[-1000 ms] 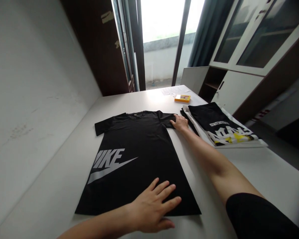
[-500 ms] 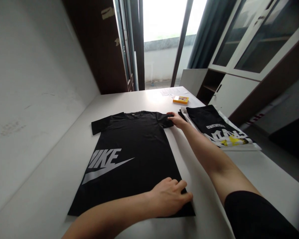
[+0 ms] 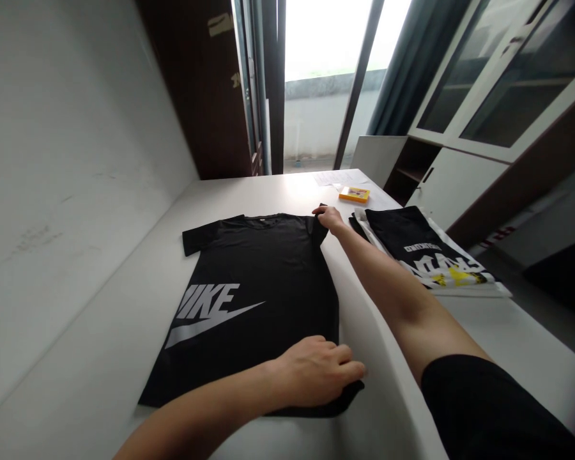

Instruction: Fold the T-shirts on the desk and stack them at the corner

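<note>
A black T-shirt [image 3: 263, 281] with a grey printed logo lies flat on the white table [image 3: 278, 191], collar away from me. My left hand [image 3: 316, 374] is closed, pinching the shirt's near right hem corner, which is lifted slightly off the table. Far across the shirt, my right hand [image 3: 329, 218] is closed on the right sleeve, which is raised and drawn inward over the shoulder.
A stack of folded shirts [image 3: 426, 252], black with white and yellow print on top, lies to the right. A small orange box [image 3: 354, 194] and papers [image 3: 333, 177] sit near the table's far edge. A white wall runs along the left; cabinets stand at right.
My left hand went from lying flat on the hem to pinching its right corner and lifting it. My right hand gripped the right sleeve and pulled it up and inward.
</note>
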A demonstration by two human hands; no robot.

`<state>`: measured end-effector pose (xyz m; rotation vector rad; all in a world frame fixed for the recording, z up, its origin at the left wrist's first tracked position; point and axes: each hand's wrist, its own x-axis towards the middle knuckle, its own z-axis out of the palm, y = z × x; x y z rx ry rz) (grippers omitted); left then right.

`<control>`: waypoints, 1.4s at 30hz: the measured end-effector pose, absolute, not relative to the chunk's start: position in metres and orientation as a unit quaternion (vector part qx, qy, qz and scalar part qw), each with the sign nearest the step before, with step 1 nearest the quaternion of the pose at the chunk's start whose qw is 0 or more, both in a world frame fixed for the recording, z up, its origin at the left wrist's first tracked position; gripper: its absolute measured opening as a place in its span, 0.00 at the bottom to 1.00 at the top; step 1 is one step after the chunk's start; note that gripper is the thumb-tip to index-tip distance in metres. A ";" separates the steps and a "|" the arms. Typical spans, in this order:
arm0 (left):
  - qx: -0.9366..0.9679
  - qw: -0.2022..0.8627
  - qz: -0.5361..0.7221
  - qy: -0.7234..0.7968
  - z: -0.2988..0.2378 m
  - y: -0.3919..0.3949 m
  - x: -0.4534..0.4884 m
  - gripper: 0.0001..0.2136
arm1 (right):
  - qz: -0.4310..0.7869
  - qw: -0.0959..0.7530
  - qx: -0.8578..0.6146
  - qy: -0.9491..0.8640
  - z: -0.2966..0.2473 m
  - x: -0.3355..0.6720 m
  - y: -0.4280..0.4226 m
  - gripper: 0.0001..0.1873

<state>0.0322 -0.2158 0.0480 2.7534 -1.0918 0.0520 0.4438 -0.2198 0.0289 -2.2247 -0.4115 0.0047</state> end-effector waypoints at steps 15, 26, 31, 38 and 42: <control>0.935 0.163 0.044 -0.313 0.042 -0.109 -0.053 0.06 | 0.030 0.437 -0.866 -0.243 0.038 0.385 -0.071 0.25; 0.928 0.194 0.098 -0.303 0.023 -0.104 -0.060 0.08 | -0.022 0.276 -0.888 -0.367 0.010 0.349 -0.019 0.22; 0.930 0.188 0.089 -0.303 0.018 -0.106 -0.060 0.07 | -0.010 0.274 -0.872 -0.404 -0.007 0.337 -0.001 0.24; 0.932 0.184 0.074 -0.303 0.016 -0.109 -0.060 0.05 | 0.052 0.246 -0.878 -0.408 -0.020 0.335 -0.006 0.25; 0.938 0.187 0.075 -0.283 0.017 -0.111 -0.061 0.05 | -0.008 0.312 -0.859 -0.405 -0.007 0.333 -0.007 0.26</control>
